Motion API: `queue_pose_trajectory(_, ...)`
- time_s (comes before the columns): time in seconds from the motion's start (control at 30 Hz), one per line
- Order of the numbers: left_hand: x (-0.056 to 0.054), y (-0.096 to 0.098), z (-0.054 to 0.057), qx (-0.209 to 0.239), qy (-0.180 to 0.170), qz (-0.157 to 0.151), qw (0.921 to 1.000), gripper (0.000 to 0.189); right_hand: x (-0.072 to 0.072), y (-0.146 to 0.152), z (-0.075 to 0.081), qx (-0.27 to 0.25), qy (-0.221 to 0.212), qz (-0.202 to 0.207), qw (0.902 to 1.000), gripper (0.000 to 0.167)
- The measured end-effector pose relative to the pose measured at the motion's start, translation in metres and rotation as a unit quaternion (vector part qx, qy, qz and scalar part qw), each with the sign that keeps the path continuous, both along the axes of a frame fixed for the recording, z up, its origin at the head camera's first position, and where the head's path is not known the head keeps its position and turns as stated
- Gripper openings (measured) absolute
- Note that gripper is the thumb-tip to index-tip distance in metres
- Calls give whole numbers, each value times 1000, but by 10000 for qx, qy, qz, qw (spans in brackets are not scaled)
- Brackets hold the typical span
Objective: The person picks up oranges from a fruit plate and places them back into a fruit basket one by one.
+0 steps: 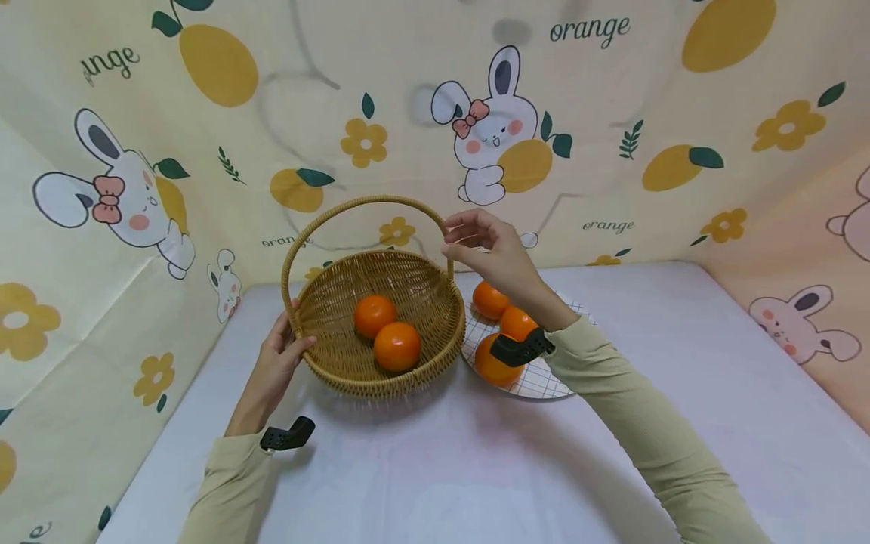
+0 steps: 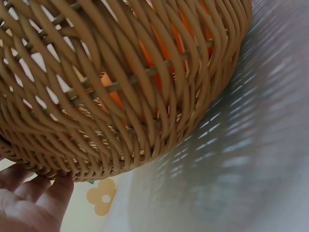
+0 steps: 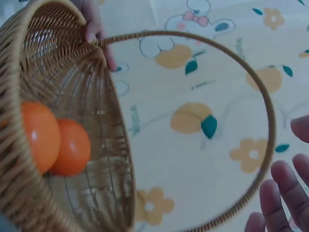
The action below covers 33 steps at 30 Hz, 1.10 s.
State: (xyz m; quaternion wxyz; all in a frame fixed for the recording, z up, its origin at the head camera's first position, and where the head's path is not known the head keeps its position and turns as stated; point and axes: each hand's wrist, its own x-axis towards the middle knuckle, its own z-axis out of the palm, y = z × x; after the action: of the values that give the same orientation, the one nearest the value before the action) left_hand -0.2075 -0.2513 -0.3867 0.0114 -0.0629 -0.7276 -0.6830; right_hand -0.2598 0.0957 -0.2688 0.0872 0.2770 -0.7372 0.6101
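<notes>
A woven wicker basket (image 1: 333, 310) with a tall hoop handle (image 1: 370, 199) tilts with its mouth towards me. Two oranges, a rear one (image 1: 374, 316) and a front one (image 1: 397, 347), lie inside it. My left hand (image 1: 275, 359) grips the basket at its left rim, by the foot of the handle; the left wrist view shows those fingertips against the weave. On the other side, my right hand (image 1: 495, 253) is beside the handle's right part. Its fingers (image 3: 271, 195) are loosely bent, not wrapped around the handle, in the right wrist view; whether they touch it I cannot tell.
Right of the basket, a round plate (image 1: 544, 381) with a grid pattern carries oranges (image 1: 496, 363), partly covered by my right forearm. A white cloth (image 1: 421, 468) covers the table. Printed fabric (image 1: 408, 83) with rabbits and fruit hangs behind and along both sides.
</notes>
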Motion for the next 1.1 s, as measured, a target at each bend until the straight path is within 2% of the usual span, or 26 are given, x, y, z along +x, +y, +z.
queue_pose_trajectory(0.1,-1,1,0,-19,22,8,10000,72,3,15,-4,-93,2,-283,9996,31)
queue_pose_trajectory(0.27,-1,2,1,-24,94,23,10000,71,10,39,-13,61,-87,-696,9975,33)
queue_pose_trajectory(0.5,0,4,-2,23,142,-26,9999,71,18,67,-36,274,-412,-1110,9926,37)
queue_pose_trajectory(0.67,1,2,-4,-38,78,21,10000,72,16,80,-58,286,-773,-1278,9884,39)
queue_pose_trajectory(0.97,2,1,1,-26,83,49,10000,72,6,93,-92,312,-1530,-1478,9766,47)
queue_pose_trajectory(1.1,4,1,1,-19,91,19,10000,71,6,97,-105,355,-1762,-1485,9724,50)
